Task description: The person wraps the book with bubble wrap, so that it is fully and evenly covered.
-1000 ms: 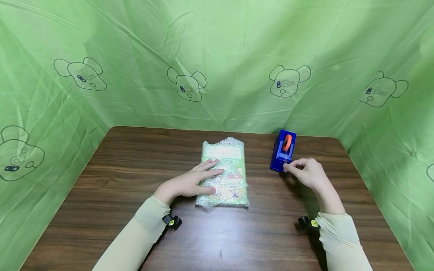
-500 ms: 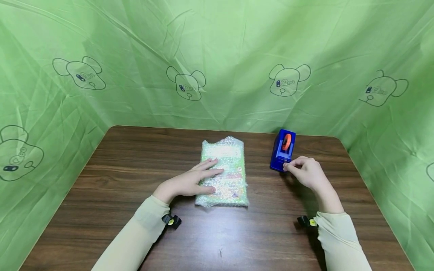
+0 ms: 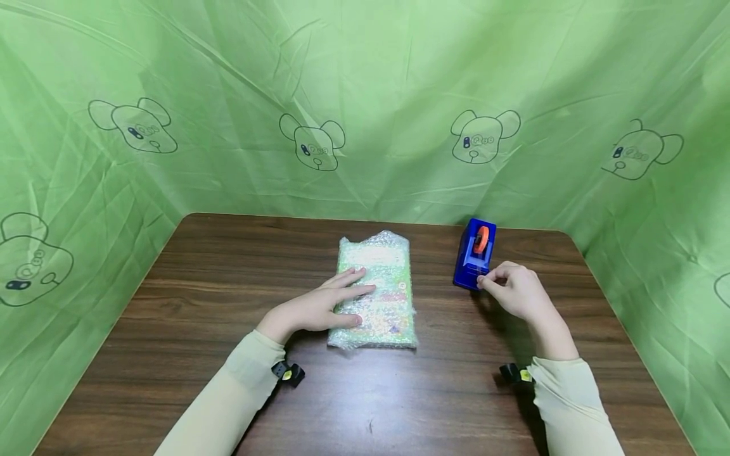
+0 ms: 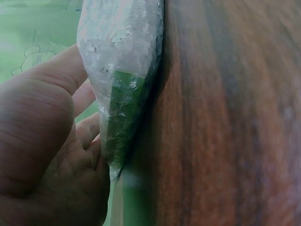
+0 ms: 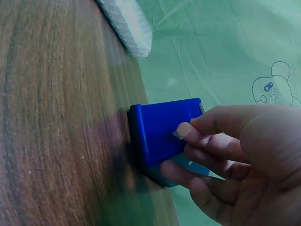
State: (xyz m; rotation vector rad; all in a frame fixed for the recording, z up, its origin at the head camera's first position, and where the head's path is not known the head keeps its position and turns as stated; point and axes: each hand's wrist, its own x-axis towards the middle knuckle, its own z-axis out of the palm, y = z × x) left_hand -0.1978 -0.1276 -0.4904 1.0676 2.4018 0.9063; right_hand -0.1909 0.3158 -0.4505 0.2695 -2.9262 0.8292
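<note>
A flat green package in bubble wrap [image 3: 388, 259] lies at the middle of the table. My left hand [image 3: 316, 308] rests on its left side with fingers spread and fairly straight. In the left wrist view the wrapped edge [image 4: 124, 89] shows close beside the palm. Farther right stands a blue tape dispenser [image 3: 467, 269] with an orange tape roll core [image 3: 482, 239]. My right hand [image 3: 518, 292] is at its near end, thumb and forefinger pinching a bit of clear tape [image 5: 177, 135]. The other fingers curl beside the dispenser's blue front [image 5: 162, 127].
The dark wood table [image 3: 228, 266] ends at a green cloth backdrop [image 3: 388, 95] printed with line-drawn bear heads. Small black wrist cameras [image 3: 294, 374] sit at both sleeves, low over the table.
</note>
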